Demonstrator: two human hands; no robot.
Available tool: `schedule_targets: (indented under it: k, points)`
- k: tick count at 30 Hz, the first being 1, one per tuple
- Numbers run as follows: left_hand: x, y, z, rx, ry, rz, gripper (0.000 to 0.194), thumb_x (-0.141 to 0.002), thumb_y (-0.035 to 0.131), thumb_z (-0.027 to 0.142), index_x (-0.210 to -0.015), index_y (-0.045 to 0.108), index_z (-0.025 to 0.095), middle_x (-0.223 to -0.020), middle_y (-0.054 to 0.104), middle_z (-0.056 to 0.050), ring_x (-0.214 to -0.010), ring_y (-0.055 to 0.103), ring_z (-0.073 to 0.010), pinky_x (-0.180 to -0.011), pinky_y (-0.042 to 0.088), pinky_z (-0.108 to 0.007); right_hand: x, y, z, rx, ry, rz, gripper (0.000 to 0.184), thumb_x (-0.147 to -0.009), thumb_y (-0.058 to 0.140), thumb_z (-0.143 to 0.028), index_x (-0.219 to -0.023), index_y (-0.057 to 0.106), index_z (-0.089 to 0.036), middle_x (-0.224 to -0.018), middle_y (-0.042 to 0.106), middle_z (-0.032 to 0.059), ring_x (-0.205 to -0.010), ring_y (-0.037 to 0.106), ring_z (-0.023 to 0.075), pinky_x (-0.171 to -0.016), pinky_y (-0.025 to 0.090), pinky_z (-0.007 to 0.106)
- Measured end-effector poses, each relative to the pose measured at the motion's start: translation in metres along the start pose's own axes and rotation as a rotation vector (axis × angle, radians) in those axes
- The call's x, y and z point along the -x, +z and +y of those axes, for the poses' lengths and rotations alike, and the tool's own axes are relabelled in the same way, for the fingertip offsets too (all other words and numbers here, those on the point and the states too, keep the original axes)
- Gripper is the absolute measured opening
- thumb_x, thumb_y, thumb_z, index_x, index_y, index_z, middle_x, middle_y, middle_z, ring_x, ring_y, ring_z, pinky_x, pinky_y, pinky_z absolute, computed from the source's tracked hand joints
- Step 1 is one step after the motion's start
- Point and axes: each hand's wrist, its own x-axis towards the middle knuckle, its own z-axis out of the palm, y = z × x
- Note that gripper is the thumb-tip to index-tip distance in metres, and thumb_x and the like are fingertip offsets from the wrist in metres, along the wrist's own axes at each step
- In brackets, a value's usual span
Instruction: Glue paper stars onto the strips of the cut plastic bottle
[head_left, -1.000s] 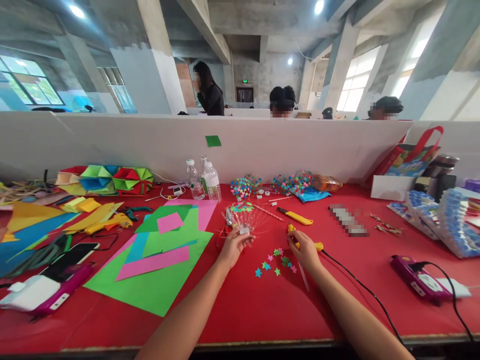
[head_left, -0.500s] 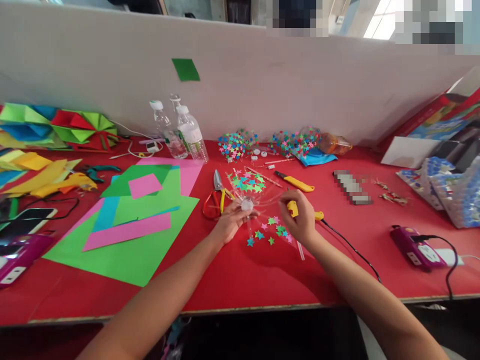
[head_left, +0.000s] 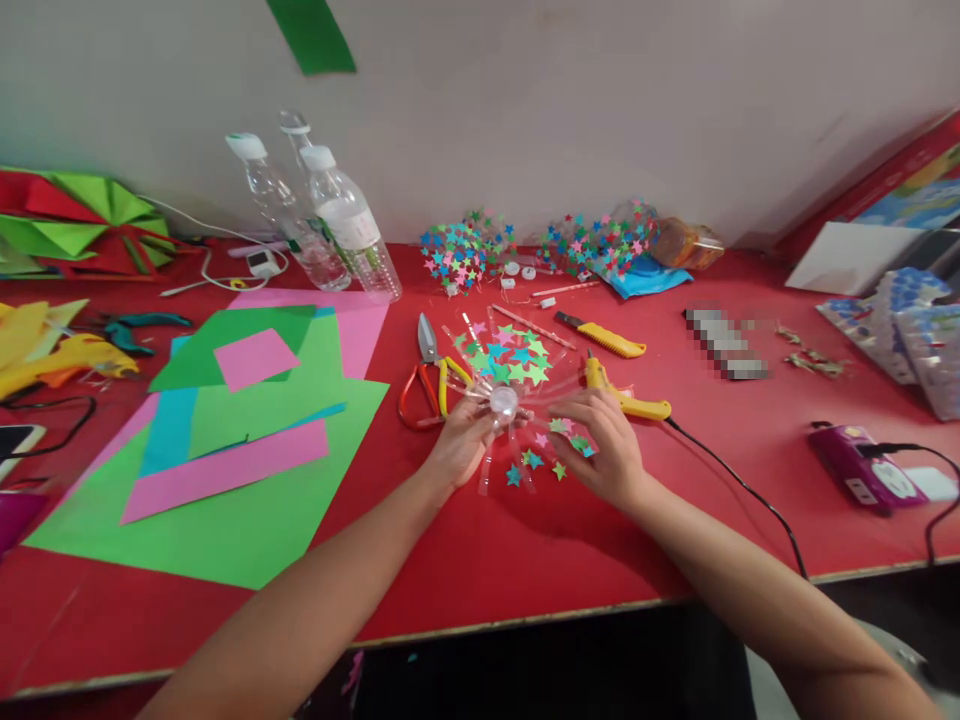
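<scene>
My left hand (head_left: pixel 465 436) is closed around a clear plastic bottle top (head_left: pixel 503 402) whose sides are cut into thin strips splayed outward. Paper stars in green, blue and pink (head_left: pixel 517 352) lie at its far side; I cannot tell whether they are stuck to the strips. My right hand (head_left: pixel 606 445) is open, fingers stretched toward the strips on the right; whether they touch is unclear. Beneath and beside that hand are more loose stars (head_left: pixel 559 470). A yellow glue gun (head_left: pixel 637 406) rests just beyond it. Scissors (head_left: pixel 428 350) and yellow-handled pliers (head_left: pixel 448 378) lie left of the bottle top.
Coloured paper sheets (head_left: pixel 225 540) cover the left side. Behind stand plastic bottles (head_left: pixel 352 225) and star-covered balls (head_left: pixel 461 255). A yellow utility knife (head_left: pixel 611 340) lies behind the glue gun. At right sits a purple power strip (head_left: pixel 862 465); the glue gun's black cord (head_left: pixel 750 490) trails to the table edge.
The view has tilted down and closer. My right hand has opened from a curled shape and lowered beside the strips. The bottle top stays in my left hand, its strips more spread out in view.
</scene>
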Motion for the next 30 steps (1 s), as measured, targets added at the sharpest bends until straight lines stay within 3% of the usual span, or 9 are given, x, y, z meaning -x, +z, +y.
schedule_targets:
  k: [5, 10, 18, 24, 30]
  points:
    - [0.003, -0.001, -0.003, 0.013, -0.019, 0.021, 0.035, -0.056, 0.085, 0.020, -0.082, 0.063, 0.015, -0.081, 0.072, -0.001, -0.076, 0.070, -0.0192, -0.079, 0.056, -0.037, 0.002, 0.003, 0.002, 0.086, -0.009, -0.047, 0.015, -0.084, 0.063, -0.016, -0.098, 0.061, -0.021, -0.085, 0.066, 0.0042, -0.077, 0.055, 0.0175, -0.071, 0.044, 0.035]
    - [0.006, 0.002, -0.006, -0.022, -0.047, 0.009, 0.035, -0.057, 0.084, 0.020, -0.084, 0.063, 0.016, -0.084, 0.073, -0.003, -0.076, 0.070, -0.0190, -0.078, 0.056, -0.037, 0.002, -0.001, 0.001, 0.125, -0.053, -0.020, 0.012, -0.084, 0.063, -0.016, -0.095, 0.063, -0.022, -0.080, 0.064, 0.0016, -0.075, 0.053, 0.0154, -0.073, 0.042, 0.034]
    - [0.012, 0.009, -0.008, -0.137, -0.089, -0.007, 0.041, -0.056, 0.084, 0.021, -0.091, 0.064, 0.015, -0.088, 0.073, -0.004, -0.082, 0.070, -0.0218, -0.085, 0.053, -0.040, 0.000, -0.006, -0.002, 0.209, -0.052, 0.117, 0.004, -0.084, 0.065, -0.021, -0.086, 0.063, -0.023, -0.075, 0.058, -0.0006, -0.074, 0.050, 0.0152, -0.076, 0.037, 0.036]
    - [0.012, 0.011, -0.012, -0.173, -0.102, -0.009, 0.040, -0.054, 0.085, 0.018, -0.088, 0.064, 0.015, -0.082, 0.073, -0.004, -0.084, 0.070, -0.0232, -0.083, 0.052, -0.038, 0.000, -0.001, -0.003, 0.243, -0.004, 0.164, 0.010, -0.081, 0.064, -0.016, -0.080, 0.058, -0.025, -0.072, 0.056, -0.0014, -0.068, 0.048, 0.0151, -0.070, 0.035, 0.036]
    - [0.011, 0.009, -0.010, -0.100, -0.092, -0.016, 0.031, -0.063, 0.081, 0.018, -0.088, 0.064, 0.015, -0.078, 0.071, -0.003, -0.072, 0.069, -0.0171, -0.075, 0.053, -0.033, 0.000, -0.001, -0.002, 0.177, 0.055, 0.073, 0.007, -0.083, 0.062, -0.017, -0.083, 0.060, -0.024, -0.077, 0.059, 0.0000, -0.072, 0.052, 0.0164, -0.070, 0.038, 0.036]
